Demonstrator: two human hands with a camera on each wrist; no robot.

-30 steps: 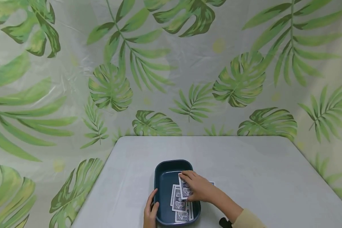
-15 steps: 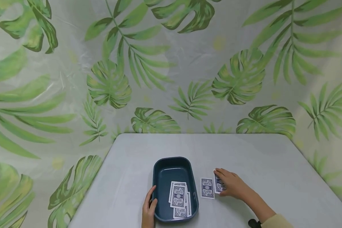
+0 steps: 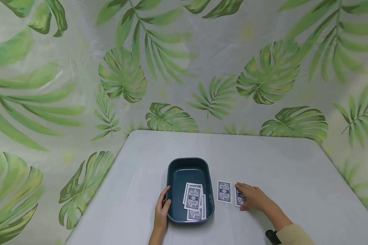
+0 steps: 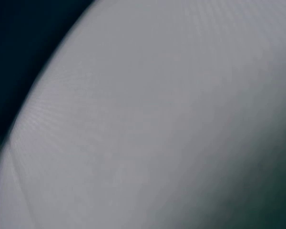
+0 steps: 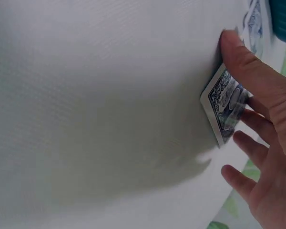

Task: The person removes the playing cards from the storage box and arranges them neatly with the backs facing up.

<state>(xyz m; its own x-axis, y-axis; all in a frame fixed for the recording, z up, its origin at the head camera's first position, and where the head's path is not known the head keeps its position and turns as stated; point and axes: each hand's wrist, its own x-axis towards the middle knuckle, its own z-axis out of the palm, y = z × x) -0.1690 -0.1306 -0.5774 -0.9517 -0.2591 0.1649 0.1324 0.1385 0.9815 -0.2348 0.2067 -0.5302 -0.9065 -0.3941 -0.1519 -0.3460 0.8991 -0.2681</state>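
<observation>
My left hand (image 3: 161, 212) holds the left side of a dark blue rectangular tray (image 3: 177, 170), thumb and a finger at its rim. Several playing cards (image 3: 193, 198) overlap face down inside, toward the near end. To the right of the tray, one patterned card (image 3: 224, 192) lies on the table. Beside it, my right hand (image 3: 255, 197) holds another playing card (image 3: 239, 196) by its edges, low at the tabletop. In the right wrist view its thumb covers one corner of that card (image 5: 225, 102), while the outer fingers are spread apart.
All of this is on a table covered in white (image 3: 273, 163). Behind it hangs a leaf-patterned sheet (image 3: 214, 64). The left wrist view takes in mostly white cloth (image 4: 133, 119) and the dark tray side (image 4: 24, 52).
My right hand has carried a card from over the tray rightward to the table, widening the gap to the other card. The left hand stays at the tray. The head view has tilted down.
</observation>
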